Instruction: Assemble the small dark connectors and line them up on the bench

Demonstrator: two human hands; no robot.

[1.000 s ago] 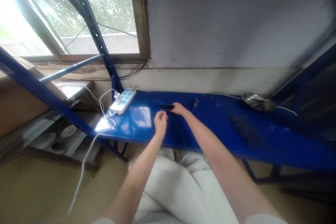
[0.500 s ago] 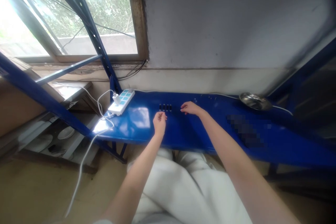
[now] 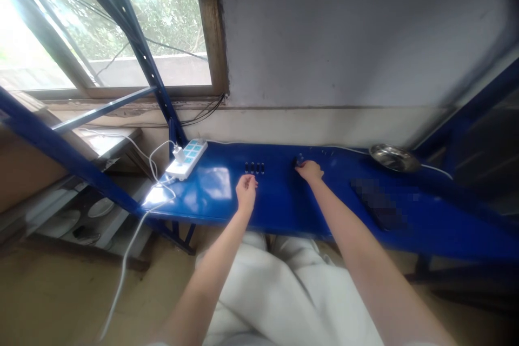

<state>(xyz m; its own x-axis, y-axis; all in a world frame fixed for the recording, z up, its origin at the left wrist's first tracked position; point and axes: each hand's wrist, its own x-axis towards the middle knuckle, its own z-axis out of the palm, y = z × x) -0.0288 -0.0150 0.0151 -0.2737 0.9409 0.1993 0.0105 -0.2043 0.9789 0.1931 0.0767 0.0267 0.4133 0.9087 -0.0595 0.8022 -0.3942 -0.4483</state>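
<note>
On the glossy blue metal counter (image 3: 279,205), the person's bare left hand (image 3: 246,190) hovered just on the near side of four small black oblong pieces with pale ends (image 3: 258,168), which lay side by side in a short row at its twelve to one o'clock. Its grip was nearly closed, fingers curled and tips drawn together; whether anything sat between them could not be told.

The bare right hand (image 3: 310,171) was at the left hand's two o'clock, palm down, its fingertips at a small dark piece (image 3: 295,162) beside small translucent bits (image 3: 300,157). Its grip looked narrow, but whether it had closed on the dark piece was unclear.

A white power strip with blue socket faces (image 3: 188,159) lay at the row's nine o'clock, a white plug (image 3: 178,153) in it. At the right hand's three o'clock was a shiny round metal dish (image 3: 394,158); at four o'clock lay a dark, blurred oblong object (image 3: 379,203)
</note>
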